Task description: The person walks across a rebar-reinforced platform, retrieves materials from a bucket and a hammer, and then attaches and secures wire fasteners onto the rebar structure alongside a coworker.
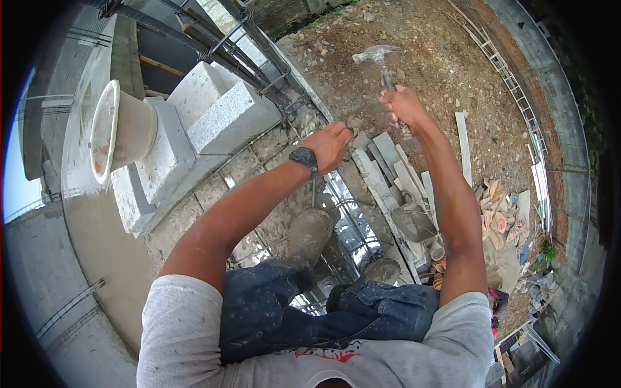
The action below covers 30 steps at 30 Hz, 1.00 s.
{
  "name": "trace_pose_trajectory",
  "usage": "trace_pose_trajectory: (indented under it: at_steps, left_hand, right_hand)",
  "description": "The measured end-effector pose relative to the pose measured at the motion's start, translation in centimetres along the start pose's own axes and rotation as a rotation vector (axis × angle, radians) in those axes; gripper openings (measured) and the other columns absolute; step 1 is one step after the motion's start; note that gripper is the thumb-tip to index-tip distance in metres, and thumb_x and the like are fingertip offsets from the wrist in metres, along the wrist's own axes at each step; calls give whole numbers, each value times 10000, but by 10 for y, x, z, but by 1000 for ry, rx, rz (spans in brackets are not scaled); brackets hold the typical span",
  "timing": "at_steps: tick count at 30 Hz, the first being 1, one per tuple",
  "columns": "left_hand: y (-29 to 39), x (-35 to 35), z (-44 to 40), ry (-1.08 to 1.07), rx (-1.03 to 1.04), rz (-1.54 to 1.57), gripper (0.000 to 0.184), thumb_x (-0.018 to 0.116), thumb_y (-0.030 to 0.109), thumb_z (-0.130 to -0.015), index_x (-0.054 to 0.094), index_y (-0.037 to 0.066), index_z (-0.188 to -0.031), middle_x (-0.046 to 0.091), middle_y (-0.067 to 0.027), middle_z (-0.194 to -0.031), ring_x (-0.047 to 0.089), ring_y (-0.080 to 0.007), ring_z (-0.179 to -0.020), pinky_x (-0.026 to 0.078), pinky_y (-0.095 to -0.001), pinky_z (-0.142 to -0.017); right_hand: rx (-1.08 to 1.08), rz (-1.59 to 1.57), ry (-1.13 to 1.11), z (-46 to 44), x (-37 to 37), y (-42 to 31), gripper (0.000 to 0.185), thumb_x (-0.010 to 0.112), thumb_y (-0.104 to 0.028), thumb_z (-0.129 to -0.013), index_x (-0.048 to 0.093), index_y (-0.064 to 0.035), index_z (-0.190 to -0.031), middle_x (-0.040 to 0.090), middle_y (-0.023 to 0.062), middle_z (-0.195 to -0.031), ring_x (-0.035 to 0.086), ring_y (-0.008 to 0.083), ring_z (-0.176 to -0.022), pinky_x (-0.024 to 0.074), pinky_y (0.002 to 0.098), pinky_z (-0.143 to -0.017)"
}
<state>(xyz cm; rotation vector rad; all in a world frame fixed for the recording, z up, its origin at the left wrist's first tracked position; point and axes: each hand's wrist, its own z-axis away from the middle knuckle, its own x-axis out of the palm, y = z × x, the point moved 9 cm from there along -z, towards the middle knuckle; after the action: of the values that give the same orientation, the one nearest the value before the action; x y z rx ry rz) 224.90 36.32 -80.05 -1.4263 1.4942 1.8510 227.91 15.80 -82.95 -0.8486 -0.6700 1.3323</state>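
Note:
My right hand (403, 107) is wrapped round the handle of a claw hammer (378, 54), held up with its metal head away from me. A dark watch or band sits on the wrist of my left hand (328, 146). That hand is closed, fingers pressed together at the edge of the formwork beside the end of a long board (381, 194). Whatever its fingertips pinch is hidden or too small to make out. Beneath my arms, steel reinforcing bars (255, 155) cross over the concrete, and my muddy boots (310, 234) stand among them.
Light grey blocks (234, 119) are stacked at the left, with a whitish bucket (132, 132) tipped sideways on them. Upright rebar (272, 55) rises near the top. Past the boards lies lower dirt ground (433, 52) with wood scraps and a ladder (508, 81).

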Motion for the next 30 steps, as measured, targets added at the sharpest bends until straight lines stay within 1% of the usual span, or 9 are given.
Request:
trace_pose_trajectory:
  at_steps: [4, 7, 12, 15, 20, 23, 26, 28, 30]
  left_hand:
    - [2, -2, -2, -53, -34, 33, 165, 592, 89, -949, 606, 4, -1089, 599, -188, -1066, 596, -390, -1052, 511, -451, -920]
    - [0, -6, -4, -40, 0, 27, 175, 595, 102, -956, 607, 5, -1101, 612, -190, -1084, 607, -386, -1043, 518, -452, -910]
    - [-1, -9, -11, -42, 10, -11, 181, 597, 107, -959, 607, 10, -1112, 618, -185, -1085, 610, -394, -1025, 526, -455, -889]
    - [2, -7, -14, -67, -23, -5, 163, 592, 108, -964, 604, 11, -1095, 613, -181, -1064, 608, -396, -1025, 524, -454, -891]
    - [4, -7, -6, -67, -65, 27, 135, 581, 131, -975, 601, 21, -1052, 606, -178, -1030, 604, -390, -1020, 516, -461, -897]
    - [3, -7, -6, -18, -26, 34, 130, 592, 133, -968, 603, 24, -1039, 607, -174, -1022, 608, -387, -1010, 521, -465, -879]
    - [5, -11, -6, -15, -40, 21, 123, 596, 131, -964, 606, 27, -1030, 605, -168, -1008, 606, -386, -1004, 519, -469, -870]
    - [4, -8, -4, 21, -11, 35, 110, 596, 131, -962, 603, 32, -1011, 597, -155, -985, 603, -384, -991, 517, -474, -854]
    - [9, -16, -4, 72, 41, 63, 100, 595, 132, -962, 598, 37, -994, 590, -149, -974, 600, -381, -981, 515, -476, -842]
  right_hand:
    - [-112, -209, 393, -16, -48, -36, 202, 593, -155, -897, 573, 44, -925, 586, 61, -689, 579, 171, -578, 451, 362, -503]
    - [-106, -47, 578, -4, -28, -36, 313, 572, -157, -882, 588, 129, -1007, 656, 177, -729, 641, 249, -625, 507, 417, -588]
    - [18, 672, -231, 7, 76, 15, 405, 598, -193, -852, 612, 127, -1100, 688, 233, -777, 665, 325, -684, 515, 436, -675]
    - [-91, 604, -180, 11, 33, 1, 343, 620, -210, -855, 627, 75, -1046, 676, 171, -761, 635, 269, -654, 490, 400, -615]
    - [-120, -40, 332, -6, -59, -26, 187, 620, -172, -894, 575, 10, -905, 578, 76, -695, 553, 165, -588, 431, 353, -530]
    - [-210, -391, 746, -16, -97, -29, 177, 607, -146, -901, 568, 27, -893, 589, 97, -699, 577, 181, -594, 446, 380, -531]
    - [-118, -249, 858, -12, -56, -13, 212, 596, -146, -902, 573, 65, -908, 587, 125, -681, 597, 197, -596, 460, 397, -541]
    - [-24, 93, 456, -7, 15, 8, 253, 586, -153, -910, 584, 96, -950, 595, 119, -673, 598, 208, -595, 447, 393, -535]
    - [42, 488, -211, 9, 89, 33, 295, 596, -186, -918, 595, 98, -995, 604, 103, -671, 579, 206, -580, 427, 388, -524]
